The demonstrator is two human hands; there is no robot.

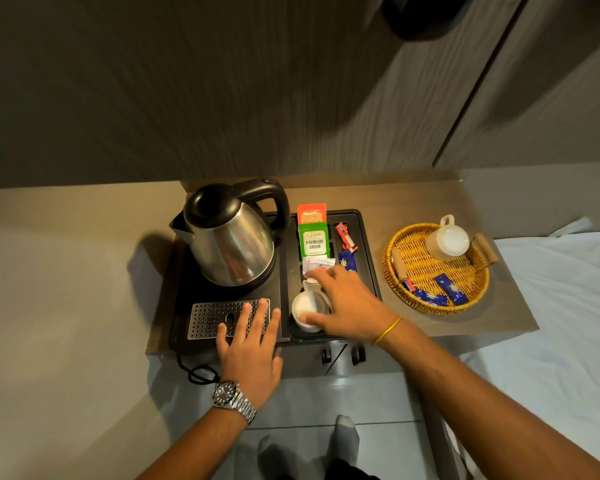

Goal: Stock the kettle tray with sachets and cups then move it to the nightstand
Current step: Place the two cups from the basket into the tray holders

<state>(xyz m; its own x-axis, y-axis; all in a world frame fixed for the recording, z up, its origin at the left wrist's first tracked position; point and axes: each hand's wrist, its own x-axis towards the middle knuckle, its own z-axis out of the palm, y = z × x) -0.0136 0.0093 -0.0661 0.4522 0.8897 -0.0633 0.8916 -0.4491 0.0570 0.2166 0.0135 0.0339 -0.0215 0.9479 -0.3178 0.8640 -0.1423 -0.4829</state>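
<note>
My left hand [248,344]: flat, fingers spread, on the black plastic kettle tray [368,251], front edge.
My right hand [347,306]: gripping the small white cup [305,310] in the tray.

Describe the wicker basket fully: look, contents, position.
The wicker basket is round, shallow, yellow woven, with two wooden handles on its rim. It sits on the tabletop right of the kettle tray, apart from it. Inside: an upright white cup and several blue sachets. Neither hand touches it.
</note>
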